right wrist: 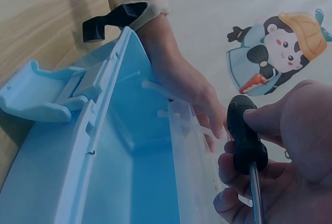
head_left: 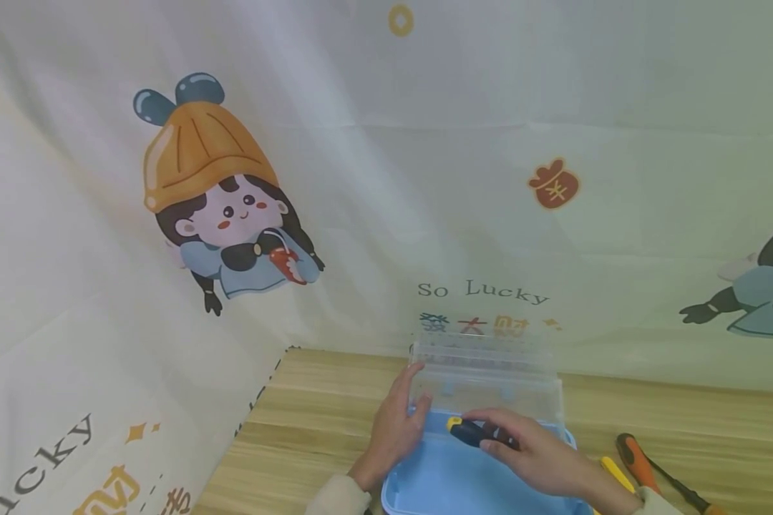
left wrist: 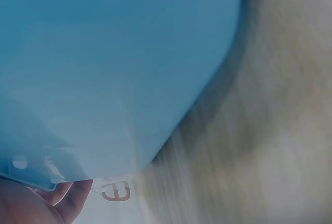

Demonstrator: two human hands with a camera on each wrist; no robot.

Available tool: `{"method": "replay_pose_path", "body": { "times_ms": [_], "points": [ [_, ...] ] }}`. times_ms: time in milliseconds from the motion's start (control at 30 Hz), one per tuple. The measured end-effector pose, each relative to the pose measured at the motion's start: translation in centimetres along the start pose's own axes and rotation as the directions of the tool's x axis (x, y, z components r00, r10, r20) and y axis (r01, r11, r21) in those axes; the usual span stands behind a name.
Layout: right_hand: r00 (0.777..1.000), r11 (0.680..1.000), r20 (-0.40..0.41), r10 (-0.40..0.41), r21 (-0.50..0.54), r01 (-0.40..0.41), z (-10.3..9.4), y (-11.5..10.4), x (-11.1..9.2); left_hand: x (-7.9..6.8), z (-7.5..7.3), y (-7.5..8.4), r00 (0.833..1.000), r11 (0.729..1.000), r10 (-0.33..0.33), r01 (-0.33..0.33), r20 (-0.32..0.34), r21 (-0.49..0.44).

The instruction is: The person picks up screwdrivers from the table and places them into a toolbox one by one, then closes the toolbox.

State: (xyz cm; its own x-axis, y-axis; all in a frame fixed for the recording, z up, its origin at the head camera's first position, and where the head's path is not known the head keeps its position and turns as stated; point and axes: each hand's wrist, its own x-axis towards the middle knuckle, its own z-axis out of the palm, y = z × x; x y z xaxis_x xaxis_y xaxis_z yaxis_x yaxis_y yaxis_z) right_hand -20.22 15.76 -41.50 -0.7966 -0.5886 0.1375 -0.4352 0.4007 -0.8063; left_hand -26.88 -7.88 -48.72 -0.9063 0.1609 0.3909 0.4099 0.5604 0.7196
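Observation:
A light-blue plastic box (head_left: 483, 479) stands with its clear lid (head_left: 489, 393) raised at the back. My left hand (head_left: 396, 422) holds the lid's left edge, thumb apart from the fingers; the right wrist view shows this left hand (right wrist: 189, 86) beside the lid too. Over the box, my right hand (head_left: 531, 447) grips a screwdriver (right wrist: 246, 130) by its black handle. The handle has a yellow end in the head view, and its metal shaft shows in the right wrist view. Mostly the box's blue side (left wrist: 114, 68) fills the left wrist view.
Right of the box lie an orange-and-black screwdriver (head_left: 638, 458) and a yellow-handled tool (head_left: 616, 473), partly hidden by my right arm. A blue latch (right wrist: 46, 92) sticks out from the box's front. A printed cloth (head_left: 373, 214) hangs behind the wooden table (head_left: 315, 400).

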Motion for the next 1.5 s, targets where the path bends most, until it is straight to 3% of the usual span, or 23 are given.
{"method": "replay_pose_path", "body": {
  "times_ms": [500,1100,1500],
  "points": [
    [0.997,0.997,0.050,0.055,0.048,-0.057,0.4,-0.2,0.4,0.1,0.1,-0.2,1.000,1.000,0.004,-0.004,0.016,0.009],
    [0.998,0.999,0.063,0.022,0.034,-0.024,1.2,-0.2,0.7,0.1,0.0,0.0,1.000,1.000,-0.005,0.005,0.020,-0.008],
    [0.995,0.997,0.101,0.010,0.080,-0.018,2.4,-0.1,1.1,0.1,-0.1,0.0,1.000,1.000,0.008,-0.008,0.005,-0.011]
  ]
}}
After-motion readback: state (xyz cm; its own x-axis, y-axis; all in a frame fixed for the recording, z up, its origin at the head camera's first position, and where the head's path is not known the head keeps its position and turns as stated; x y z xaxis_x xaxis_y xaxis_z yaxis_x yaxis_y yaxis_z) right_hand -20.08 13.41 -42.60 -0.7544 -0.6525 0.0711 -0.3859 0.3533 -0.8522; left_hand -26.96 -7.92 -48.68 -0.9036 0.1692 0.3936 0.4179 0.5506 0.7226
